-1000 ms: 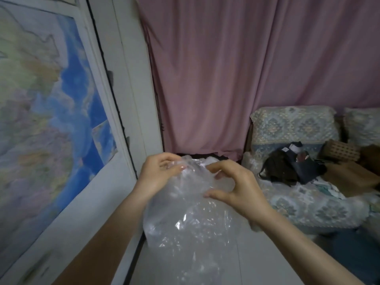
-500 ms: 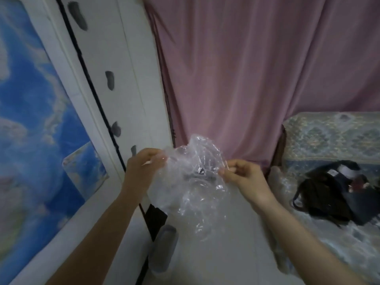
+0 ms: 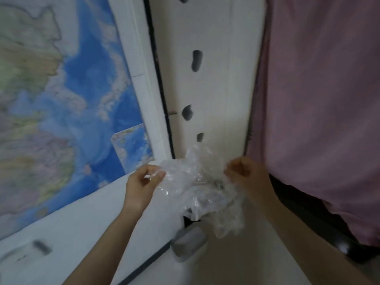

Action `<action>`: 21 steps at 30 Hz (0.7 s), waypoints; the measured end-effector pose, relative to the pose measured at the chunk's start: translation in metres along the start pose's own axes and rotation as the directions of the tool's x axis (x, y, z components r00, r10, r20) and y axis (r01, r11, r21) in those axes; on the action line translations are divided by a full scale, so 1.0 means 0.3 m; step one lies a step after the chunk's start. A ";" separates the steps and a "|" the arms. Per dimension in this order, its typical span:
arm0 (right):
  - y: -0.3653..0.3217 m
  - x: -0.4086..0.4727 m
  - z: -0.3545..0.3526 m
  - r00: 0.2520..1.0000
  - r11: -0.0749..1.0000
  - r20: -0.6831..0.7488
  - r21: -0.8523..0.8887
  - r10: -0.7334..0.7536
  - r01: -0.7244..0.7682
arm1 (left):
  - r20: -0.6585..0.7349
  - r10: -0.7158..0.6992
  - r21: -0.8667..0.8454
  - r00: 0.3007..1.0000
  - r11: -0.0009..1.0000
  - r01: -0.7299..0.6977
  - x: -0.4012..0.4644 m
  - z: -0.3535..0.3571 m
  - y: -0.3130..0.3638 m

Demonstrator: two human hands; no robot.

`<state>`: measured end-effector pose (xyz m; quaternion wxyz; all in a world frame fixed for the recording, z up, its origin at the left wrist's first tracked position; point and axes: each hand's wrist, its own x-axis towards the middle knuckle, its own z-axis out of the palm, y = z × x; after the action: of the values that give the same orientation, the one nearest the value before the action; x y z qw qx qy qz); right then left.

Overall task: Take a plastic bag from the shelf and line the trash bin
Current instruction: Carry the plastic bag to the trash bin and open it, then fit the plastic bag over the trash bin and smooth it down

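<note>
A crumpled clear plastic bag (image 3: 197, 182) hangs between my two hands in front of me. My left hand (image 3: 141, 182) pinches its left edge between thumb and fingers. My right hand (image 3: 244, 173) grips its right edge, fingers curled. The bag's lower part droops down over a small grey trash bin (image 3: 189, 242) that stands on the floor below, near the wall corner. Only the bin's rim and part of its side show; its inside is hidden by the bag and by blur.
A large blue map (image 3: 61, 99) covers the wall on the left. A white door (image 3: 209, 79) with dark marks stands ahead. A pink curtain (image 3: 320, 99) hangs at the right, with a dark base (image 3: 308, 219) under it.
The view has turned left and downward: the sofa left the frame, the door and map fill it. My hands have drawn apart with the bag, and the bin now shows more fully beneath it.
</note>
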<state>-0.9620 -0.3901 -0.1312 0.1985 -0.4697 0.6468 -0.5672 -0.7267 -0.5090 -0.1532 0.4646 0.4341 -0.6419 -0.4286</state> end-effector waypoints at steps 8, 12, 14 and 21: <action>0.113 0.257 0.252 0.958 0.998 0.281 -0.005 -0.063 0.067 | -0.247 -0.131 0.084 0.960 0.984 0.156 0.014 -0.172 -0.204; 0.161 0.367 0.335 0.924 0.997 0.376 -0.005 -0.067 0.074 | -0.362 -0.229 0.161 0.904 0.939 0.302 0.050 -0.212 -0.329; 0.179 0.419 0.363 0.912 0.997 0.403 0.011 -0.077 0.080 | -0.331 -0.315 0.230 0.890 0.887 0.400 0.086 -0.207 -0.364; 0.245 0.601 0.460 0.803 0.990 0.581 0.044 -0.134 0.133 | -0.206 -0.309 0.339 0.928 0.867 0.364 0.213 -0.095 -0.322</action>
<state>-0.9678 -0.6220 -0.1875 0.3467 -0.6648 0.5199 -0.4093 -0.6960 -0.5989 -0.2253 0.3372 0.6494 -0.5901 -0.3411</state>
